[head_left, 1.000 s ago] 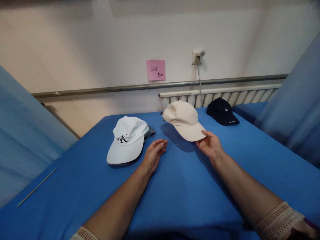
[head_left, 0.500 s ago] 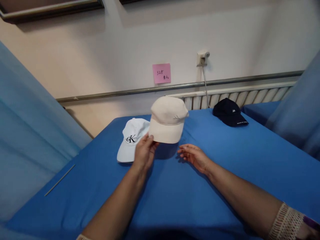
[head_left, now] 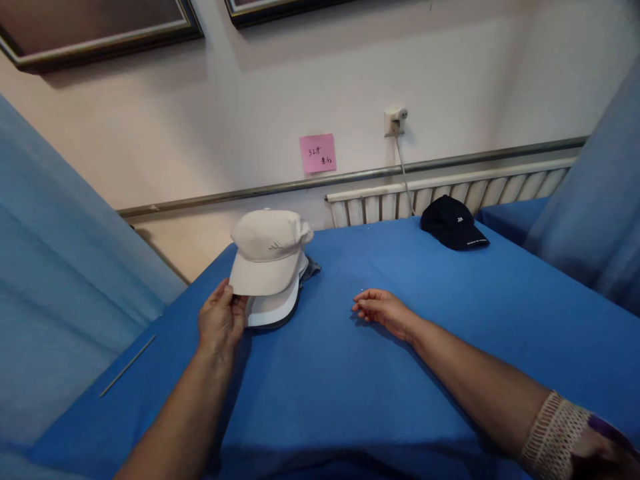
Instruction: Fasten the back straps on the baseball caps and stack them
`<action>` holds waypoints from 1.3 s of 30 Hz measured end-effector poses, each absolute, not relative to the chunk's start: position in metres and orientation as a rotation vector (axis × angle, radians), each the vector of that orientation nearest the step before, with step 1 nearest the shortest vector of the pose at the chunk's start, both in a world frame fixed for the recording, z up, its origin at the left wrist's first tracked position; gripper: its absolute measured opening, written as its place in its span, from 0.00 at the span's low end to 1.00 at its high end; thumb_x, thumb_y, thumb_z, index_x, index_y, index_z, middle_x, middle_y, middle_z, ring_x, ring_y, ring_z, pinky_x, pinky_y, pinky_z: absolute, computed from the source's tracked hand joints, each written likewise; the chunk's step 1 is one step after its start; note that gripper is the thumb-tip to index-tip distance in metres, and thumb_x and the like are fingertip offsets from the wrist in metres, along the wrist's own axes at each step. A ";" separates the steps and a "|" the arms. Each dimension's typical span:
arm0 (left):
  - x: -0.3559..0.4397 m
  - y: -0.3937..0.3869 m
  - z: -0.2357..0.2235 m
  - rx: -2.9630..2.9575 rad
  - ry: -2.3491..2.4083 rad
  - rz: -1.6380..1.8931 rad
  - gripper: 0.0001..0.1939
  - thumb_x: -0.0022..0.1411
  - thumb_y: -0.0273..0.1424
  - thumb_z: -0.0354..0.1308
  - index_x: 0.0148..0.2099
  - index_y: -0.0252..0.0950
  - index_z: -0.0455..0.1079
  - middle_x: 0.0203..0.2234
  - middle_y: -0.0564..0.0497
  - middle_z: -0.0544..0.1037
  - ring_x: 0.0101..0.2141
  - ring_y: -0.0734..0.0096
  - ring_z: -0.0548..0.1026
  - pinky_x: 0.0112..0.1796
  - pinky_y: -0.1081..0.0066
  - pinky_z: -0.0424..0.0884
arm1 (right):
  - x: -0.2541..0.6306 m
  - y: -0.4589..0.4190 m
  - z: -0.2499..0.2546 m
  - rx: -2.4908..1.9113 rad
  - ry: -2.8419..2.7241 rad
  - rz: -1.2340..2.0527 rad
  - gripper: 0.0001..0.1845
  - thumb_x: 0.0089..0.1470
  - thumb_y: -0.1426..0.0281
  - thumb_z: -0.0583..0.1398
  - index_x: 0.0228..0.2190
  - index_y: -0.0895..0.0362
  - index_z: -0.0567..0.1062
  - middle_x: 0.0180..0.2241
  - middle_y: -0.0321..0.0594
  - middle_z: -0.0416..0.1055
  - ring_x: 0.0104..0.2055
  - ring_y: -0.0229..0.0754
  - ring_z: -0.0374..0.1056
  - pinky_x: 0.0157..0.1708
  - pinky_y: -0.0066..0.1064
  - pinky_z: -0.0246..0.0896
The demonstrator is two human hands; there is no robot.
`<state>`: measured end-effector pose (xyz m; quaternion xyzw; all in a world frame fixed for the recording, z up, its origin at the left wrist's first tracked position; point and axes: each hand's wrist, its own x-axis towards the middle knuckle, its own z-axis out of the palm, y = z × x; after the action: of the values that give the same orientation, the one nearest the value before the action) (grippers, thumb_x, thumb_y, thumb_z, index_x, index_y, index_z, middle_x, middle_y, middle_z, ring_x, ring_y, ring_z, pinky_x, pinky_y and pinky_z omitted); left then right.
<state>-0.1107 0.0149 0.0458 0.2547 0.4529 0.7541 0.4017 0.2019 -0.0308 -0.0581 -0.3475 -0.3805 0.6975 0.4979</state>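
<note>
My left hand (head_left: 223,317) pinches the brim of a cream baseball cap (head_left: 267,250) at its left corner, thumb on top. That cap is over a white cap (head_left: 274,307), covering most of it; only the white brim and a dark edge beneath show. Whether the two caps touch cannot be made out. My right hand (head_left: 383,312) is low over the blue cloth, holding nothing, its fingers loosely curled and apart. A black baseball cap (head_left: 453,223) sits at the far right with its brim toward the right.
Blue cloth (head_left: 320,387) covers the table. A thin grey stick (head_left: 127,365) lies near its left edge. Behind are a radiator (head_left: 370,208), a metal pipe (head_left: 240,195), a socket with a cord (head_left: 395,123) and a pink note (head_left: 318,153). Blue curtains (head_left: 65,253) hang at both sides.
My left hand has carried the cream cap leftward from the middle of the table to above the white cap. My right hand has stayed nearly in place.
</note>
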 end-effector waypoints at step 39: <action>0.080 0.024 -0.057 1.682 1.066 0.671 0.13 0.60 0.36 0.55 0.42 0.34 0.69 0.22 0.55 0.73 0.20 0.78 0.67 0.25 0.75 0.64 | 0.456 0.067 -0.089 -0.923 -0.035 0.771 0.17 0.48 0.78 0.62 0.39 0.52 0.67 0.31 0.29 0.69 0.28 0.29 0.70 0.25 0.19 0.67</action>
<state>0.0797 0.0239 -0.0567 0.6946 0.4401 0.2770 0.4971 0.4563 0.0668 -0.0886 -0.4343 -0.0166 0.3624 0.8244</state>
